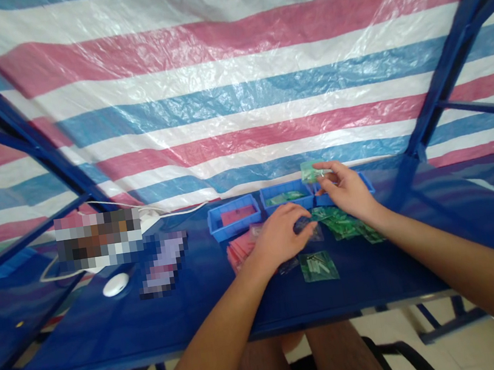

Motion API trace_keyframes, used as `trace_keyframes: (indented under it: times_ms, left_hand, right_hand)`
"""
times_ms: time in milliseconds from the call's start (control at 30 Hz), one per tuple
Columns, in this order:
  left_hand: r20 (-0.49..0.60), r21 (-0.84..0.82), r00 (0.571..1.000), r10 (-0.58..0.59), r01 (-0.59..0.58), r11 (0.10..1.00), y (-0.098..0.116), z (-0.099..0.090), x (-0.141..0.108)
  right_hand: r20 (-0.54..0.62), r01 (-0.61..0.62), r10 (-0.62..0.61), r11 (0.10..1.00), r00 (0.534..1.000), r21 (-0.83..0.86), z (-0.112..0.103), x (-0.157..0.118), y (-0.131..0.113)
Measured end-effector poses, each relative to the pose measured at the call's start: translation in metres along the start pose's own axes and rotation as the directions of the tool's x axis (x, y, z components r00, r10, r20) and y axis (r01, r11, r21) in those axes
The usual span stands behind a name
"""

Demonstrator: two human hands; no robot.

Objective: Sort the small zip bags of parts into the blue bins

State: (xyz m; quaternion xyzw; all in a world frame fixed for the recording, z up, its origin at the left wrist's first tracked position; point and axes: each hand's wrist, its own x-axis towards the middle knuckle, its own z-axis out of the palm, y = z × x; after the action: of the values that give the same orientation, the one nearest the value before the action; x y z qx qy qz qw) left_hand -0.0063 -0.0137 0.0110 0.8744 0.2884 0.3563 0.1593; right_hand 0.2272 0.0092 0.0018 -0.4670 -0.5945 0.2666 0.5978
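Between the thumb and fingers of my right hand [344,191] is a small green plastic packet [309,172], held up over the blue bins. My left hand [284,233] hovers low over the table, fingers curved and apart from the thumb, beside some clear plastic bags [316,234]. A pile of green packets [344,224] lies below my right hand. Closer to the table's front edge, one green packet with pale strips inside [319,266] lies flat. Pink packets [239,249] are stacked left of my left hand, which partly covers them.
A blue bin with pink packets [216,229] and a blue bin with green packets [269,192] stand behind my hands; my right hand partly hides a third bin [366,182]. On the left are a white round object [116,285] and a cable [181,211]. Blue metal posts [441,60] frame the table.
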Motion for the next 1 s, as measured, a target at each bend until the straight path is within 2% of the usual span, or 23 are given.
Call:
trace_keyframes:
  times_ms: [67, 133, 233, 400, 500, 567, 633, 767, 867, 1000]
  left_hand:
    - [0.074, 0.03, 0.995, 0.066, -0.069, 0.997, -0.001, 0.004, -0.003]
    - [0.149, 0.064, 0.986, 0.074, -0.084, 0.994, -0.004, 0.008, -0.005]
    - [0.253, 0.121, 0.966, 0.058, -0.091, 0.988, -0.009, 0.009, -0.007]
    - [0.272, 0.096, 0.959, 0.082, -0.111, 0.989, -0.014, 0.009, -0.005]
    - [0.259, 0.082, 0.962, 0.085, -0.109, 0.991, -0.015, 0.01, -0.003]
    - [0.239, 0.073, 0.968, 0.074, -0.094, 0.993, -0.015, 0.01, -0.002]
    - [0.21, 0.066, 0.976, 0.056, -0.072, 0.995, -0.015, 0.009, -0.001]
    - [0.112, 0.018, 0.994, 0.012, -0.014, 1.0, -0.012, 0.006, 0.001]
    - [-0.017, -0.099, 0.998, -0.058, 0.056, 0.994, -0.009, 0.003, 0.002]
    - [-0.167, -0.267, 0.973, -0.158, 0.11, 0.957, -0.009, 0.001, 0.004]
  right_hand:
    - [-0.003, 0.087, -0.088, 0.994, 0.996, -0.072, 0.002, -0.002, 0.0]
    - [0.026, 0.191, -0.189, 0.968, 0.982, -0.165, 0.005, -0.005, 0.001]
    - [0.139, 0.319, -0.288, 0.889, 0.947, -0.33, 0.008, -0.008, 0.001]
    - [0.341, 0.442, -0.308, 0.774, 0.888, -0.454, 0.012, -0.012, 0.0]
    - [0.461, 0.52, -0.306, 0.716, 0.833, -0.465, 0.012, -0.011, 0.003]
    - [0.506, 0.551, -0.304, 0.697, 0.807, -0.459, 0.011, -0.01, 0.004]
    - [0.499, 0.552, -0.315, 0.702, 0.807, -0.449, 0.01, -0.01, 0.004]
    - [0.402, 0.517, -0.366, 0.767, 0.839, -0.38, 0.008, -0.009, -0.005]
    - [0.317, 0.483, -0.386, 0.809, 0.866, -0.335, 0.007, -0.009, -0.013]
    - [0.272, 0.371, -0.302, 0.892, 0.914, -0.257, 0.009, -0.012, -0.014]
